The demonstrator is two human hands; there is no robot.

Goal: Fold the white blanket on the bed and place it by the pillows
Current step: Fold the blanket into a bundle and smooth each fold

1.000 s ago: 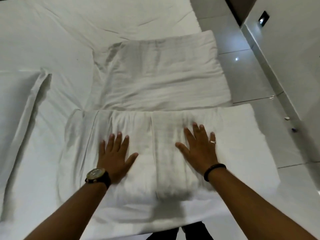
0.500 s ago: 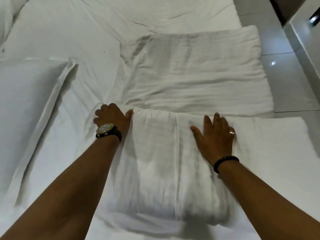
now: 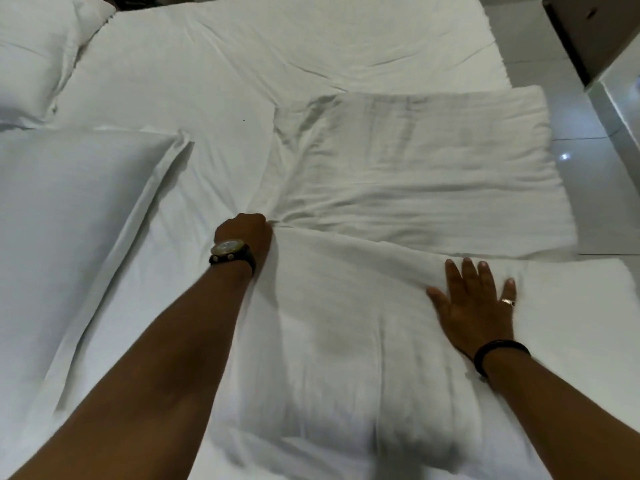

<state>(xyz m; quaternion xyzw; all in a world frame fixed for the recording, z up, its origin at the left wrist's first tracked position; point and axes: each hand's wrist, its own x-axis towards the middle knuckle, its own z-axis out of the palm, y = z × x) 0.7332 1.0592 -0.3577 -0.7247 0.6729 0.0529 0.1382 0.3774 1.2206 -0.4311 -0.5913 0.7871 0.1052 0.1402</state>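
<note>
The white blanket (image 3: 346, 323) lies partly folded on the bed, a thick folded stack near me and a flatter spread part (image 3: 422, 174) beyond it. My left hand (image 3: 247, 233), with a wristwatch, grips the blanket's far left corner with curled fingers. My right hand (image 3: 474, 303) lies flat with spread fingers on the stack's right side, pressing it down. A large white pillow (image 3: 65, 230) lies to the left, and a second pillow (image 3: 38, 53) sits at the far left corner.
The white bed sheet (image 3: 259, 64) stretches away, wrinkled. To the right the mattress ends and a glossy tiled floor (image 3: 588, 195) shows. A dark piece of furniture (image 3: 585, 32) stands at the upper right.
My left hand went from flat on the stack to its far left corner and closed on it. The right hand slid right along the stack. The view swung left, showing the pillows.
</note>
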